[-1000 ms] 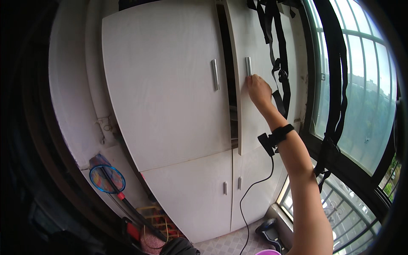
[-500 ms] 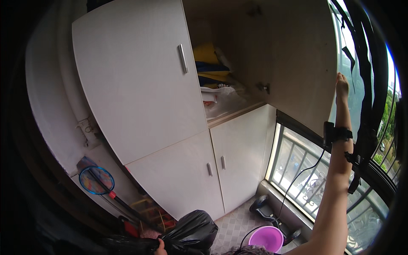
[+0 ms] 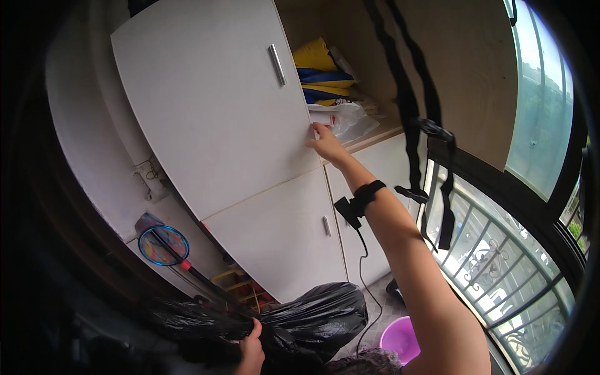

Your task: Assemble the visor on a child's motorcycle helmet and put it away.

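A right hand (image 3: 325, 142) reaches into the opened white cupboard (image 3: 212, 106), its grip spread and touching a crinkly clear plastic bag (image 3: 347, 120) on the shelf, not yet lifted; folded yellow-and-blue cloth (image 3: 320, 74) lies just above. Below, the left hand (image 3: 251, 351) pinches a glossy black rubbish bag (image 3: 312, 315).

Single head-worn fisheye view, looking forward and slightly down at close range onto a white cupboard (image 3: 212, 106). The right forearm enters from the lower edge. A window (image 3: 537, 106) curves along the right rim.
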Action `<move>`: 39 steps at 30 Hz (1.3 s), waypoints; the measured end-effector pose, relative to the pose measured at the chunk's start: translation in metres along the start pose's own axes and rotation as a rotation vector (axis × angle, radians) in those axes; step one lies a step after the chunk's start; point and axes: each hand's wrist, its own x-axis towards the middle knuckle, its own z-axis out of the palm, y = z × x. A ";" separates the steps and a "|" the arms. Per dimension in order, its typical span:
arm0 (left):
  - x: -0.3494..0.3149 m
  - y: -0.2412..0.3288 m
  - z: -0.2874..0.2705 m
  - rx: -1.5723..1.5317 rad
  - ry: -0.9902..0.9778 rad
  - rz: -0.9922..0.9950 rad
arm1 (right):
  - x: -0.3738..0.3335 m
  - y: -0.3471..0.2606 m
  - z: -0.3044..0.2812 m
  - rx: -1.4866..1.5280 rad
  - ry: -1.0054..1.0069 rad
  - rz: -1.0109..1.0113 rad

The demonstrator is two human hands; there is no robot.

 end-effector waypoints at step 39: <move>-0.022 -0.045 -0.001 -0.094 -0.299 0.009 | -0.409 0.091 -0.032 0.342 -0.074 0.752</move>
